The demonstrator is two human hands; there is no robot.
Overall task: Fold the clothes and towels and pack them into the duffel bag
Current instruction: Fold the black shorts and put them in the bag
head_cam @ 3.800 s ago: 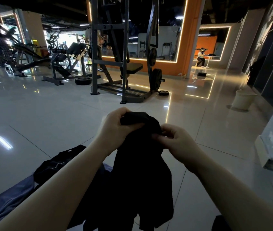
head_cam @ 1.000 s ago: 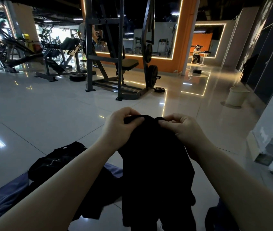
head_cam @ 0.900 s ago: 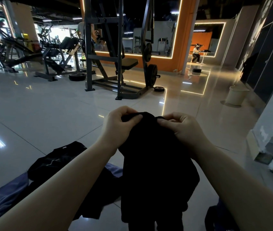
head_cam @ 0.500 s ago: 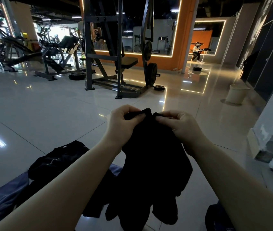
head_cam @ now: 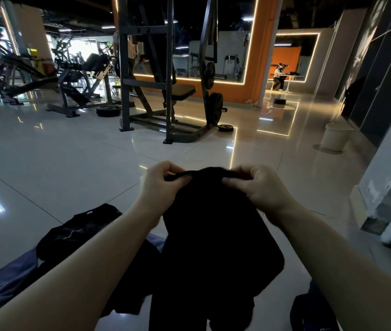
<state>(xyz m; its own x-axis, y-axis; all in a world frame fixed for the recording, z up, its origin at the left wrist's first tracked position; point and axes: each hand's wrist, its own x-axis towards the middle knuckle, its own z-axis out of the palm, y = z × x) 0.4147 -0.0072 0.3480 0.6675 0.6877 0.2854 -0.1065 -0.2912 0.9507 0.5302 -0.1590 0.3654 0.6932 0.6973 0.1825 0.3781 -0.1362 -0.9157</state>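
So the person's got a black garment (head_cam: 213, 235) held up in front of them, off the floor, both hands on its top edge. Left hand (head_cam: 160, 187) has thumb and fingers pinched down on the left end of that edge, right hand (head_cam: 262, 188) doing the same on the right end, with a short stretch of hem pulled fairly taut between them. Everything else just hangs straight down from the grip, so the long axis is vertical and the bulk of the cloth sits below and toward their body, between the forearms. It looks bunched and uneven down there, can't tell which part of the garment they're actually holding. Both hands look about equally close to it.

On the tiles (head_cam: 70, 168) to the lower left there's another dark piece (head_cam: 75, 232) lying on something greyish-blue (head_cam: 6, 283). Dark lump at the bottom right (head_cam: 309, 314) might be the duffel bag, honestly can't say. My guess: hands spread apart next to open it out flat before folding
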